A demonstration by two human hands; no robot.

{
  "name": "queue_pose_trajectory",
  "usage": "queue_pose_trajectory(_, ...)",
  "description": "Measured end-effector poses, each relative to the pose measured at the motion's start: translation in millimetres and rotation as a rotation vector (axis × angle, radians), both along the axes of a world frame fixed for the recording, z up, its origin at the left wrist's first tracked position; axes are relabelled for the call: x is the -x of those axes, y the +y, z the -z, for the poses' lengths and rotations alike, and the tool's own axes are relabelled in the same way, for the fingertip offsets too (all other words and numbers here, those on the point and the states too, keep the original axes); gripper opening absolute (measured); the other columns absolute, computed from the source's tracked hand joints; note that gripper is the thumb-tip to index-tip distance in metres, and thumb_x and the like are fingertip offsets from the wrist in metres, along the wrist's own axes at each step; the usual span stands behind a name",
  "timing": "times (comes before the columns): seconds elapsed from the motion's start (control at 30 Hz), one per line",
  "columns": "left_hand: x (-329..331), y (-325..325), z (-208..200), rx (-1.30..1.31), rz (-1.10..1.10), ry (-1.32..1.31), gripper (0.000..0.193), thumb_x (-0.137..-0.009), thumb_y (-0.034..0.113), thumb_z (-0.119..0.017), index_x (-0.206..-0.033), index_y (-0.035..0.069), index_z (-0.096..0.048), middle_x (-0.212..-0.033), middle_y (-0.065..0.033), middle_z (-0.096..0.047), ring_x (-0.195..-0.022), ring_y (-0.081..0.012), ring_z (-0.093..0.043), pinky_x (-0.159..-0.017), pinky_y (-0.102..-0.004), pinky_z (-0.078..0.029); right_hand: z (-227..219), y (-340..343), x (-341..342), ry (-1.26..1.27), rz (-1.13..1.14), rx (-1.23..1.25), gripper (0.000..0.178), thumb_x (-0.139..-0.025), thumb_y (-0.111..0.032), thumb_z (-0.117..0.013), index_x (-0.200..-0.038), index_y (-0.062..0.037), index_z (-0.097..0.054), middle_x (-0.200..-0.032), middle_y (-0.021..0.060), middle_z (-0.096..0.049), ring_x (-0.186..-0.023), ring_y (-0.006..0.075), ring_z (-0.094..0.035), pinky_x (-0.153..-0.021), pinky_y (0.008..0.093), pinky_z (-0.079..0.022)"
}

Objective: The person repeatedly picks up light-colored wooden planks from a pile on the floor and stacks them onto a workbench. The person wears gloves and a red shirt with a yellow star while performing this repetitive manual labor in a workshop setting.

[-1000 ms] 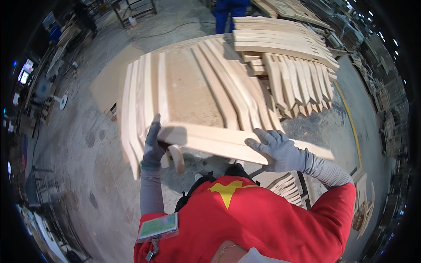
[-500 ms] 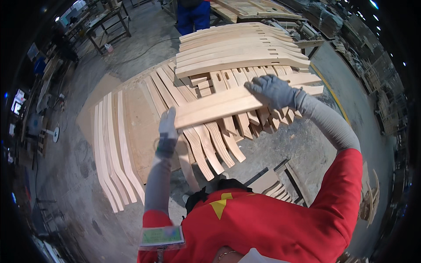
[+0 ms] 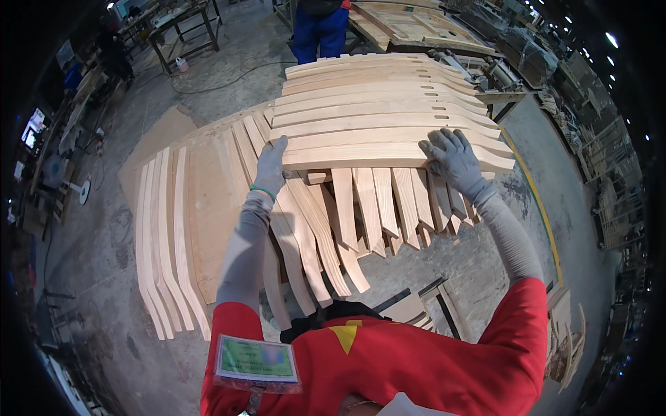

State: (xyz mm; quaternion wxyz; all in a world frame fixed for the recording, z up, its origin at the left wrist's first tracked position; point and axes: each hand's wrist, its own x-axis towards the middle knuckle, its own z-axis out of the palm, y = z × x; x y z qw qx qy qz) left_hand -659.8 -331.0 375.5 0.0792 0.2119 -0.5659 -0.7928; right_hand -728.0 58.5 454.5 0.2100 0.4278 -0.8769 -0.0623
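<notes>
Both hands wear grey gloves. At the near edge of a row of pale curved wooden slats (image 3: 361, 109), the nearest wooden slat (image 3: 361, 157) lies against its neighbour. My left hand (image 3: 271, 166) holds this slat's left end, its fingers bent round the corner. Toward the right end, my right hand (image 3: 454, 161) grips the same slat, fingers curled over its top and near edge. Slots show near the right ends of several slats farther back. Under the row, more wooden pieces (image 3: 374, 201) lie crosswise with their ends pointing toward me.
Long curved slats (image 3: 163, 236) lie on the left of the table board (image 3: 218, 208). Beyond the row stands a person in blue trousers (image 3: 318, 35). A framed wooden panel (image 3: 416, 28) is at the back right, and a dark-edged rack (image 3: 444, 305) stands low near my right side.
The slat between my hands has gone from raised and tilted to lying along the row's near edge. My right hand has moved down and slightly right with it.
</notes>
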Motion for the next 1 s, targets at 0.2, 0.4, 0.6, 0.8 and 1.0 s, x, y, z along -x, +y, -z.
queue_pose_trajectory(0.2,8,2,9,-0.085,-0.058,-0.054,0.038,-0.084,0.04,-0.063,-0.105,0.009,-0.056,-0.083,-0.0035,-0.06,-0.05,-0.0105,-0.05,-0.038,-0.022,-0.036,1,3,-6,-0.001,-0.008,0.054,0.053,-0.073,-0.026,-0.069,-0.123,-0.0183,-0.052,-0.123,0.0074,-0.051,-0.117,0.0291,-0.046,-0.102,0.0453,-0.032)
queue_pose_trajectory(0.4,8,-2,13,-0.135,0.007,-0.022,0.041,-0.082,0.045,-0.063,-0.101,0.008,-0.06,-0.079,-0.0047,-0.062,-0.051,-0.0128,-0.052,-0.038,-0.026,-0.036,9,3,-8,-0.019,0.134,0.09,0.062,-0.076,-0.031,-0.067,-0.13,-0.0092,-0.044,-0.128,0.0128,-0.048,-0.121,0.0311,-0.043,-0.106,0.0453,-0.029)
queue_pose_trajectory(0.6,-14,4,10,-0.114,0.062,0.029,0.053,-0.085,0.045,-0.06,-0.123,0.01,-0.048,-0.106,-0.0102,-0.058,-0.076,-0.0234,-0.06,-0.059,-0.0316,-0.048,26,13,-31,-0.031,0.225,0.134,0.074,-0.081,-0.038,-0.062,-0.139,-0.003,-0.031,-0.139,0.0173,-0.038,-0.13,0.0323,-0.034,-0.111,0.0442,-0.023)
queue_pose_trajectory(0.8,-31,-3,17,0.05,0.142,0.267,0.051,-0.087,0.042,-0.06,-0.126,0.012,-0.046,-0.109,-0.0095,-0.057,-0.081,-0.0242,-0.061,-0.06,-0.0309,-0.052,23,2,-26,0.082,0.214,0.182,0.073,-0.079,-0.04,-0.062,-0.136,-0.0034,-0.035,-0.136,0.0175,-0.041,-0.128,0.033,-0.036,-0.11,0.0457,-0.024)
queue_pose_trajectory(1.0,-18,6,8,-0.447,0.055,0.049,0.056,-0.085,0.037,-0.065,-0.129,0.011,-0.042,-0.116,-0.0116,-0.054,-0.083,-0.0281,-0.061,-0.063,-0.0331,-0.055,11,8,-16,0.007,0.159,0.13,0.076,-0.075,-0.051,-0.059,-0.133,-0.0057,-0.039,-0.131,0.0173,-0.044,-0.124,0.0338,-0.04,-0.106,0.0481,-0.027)
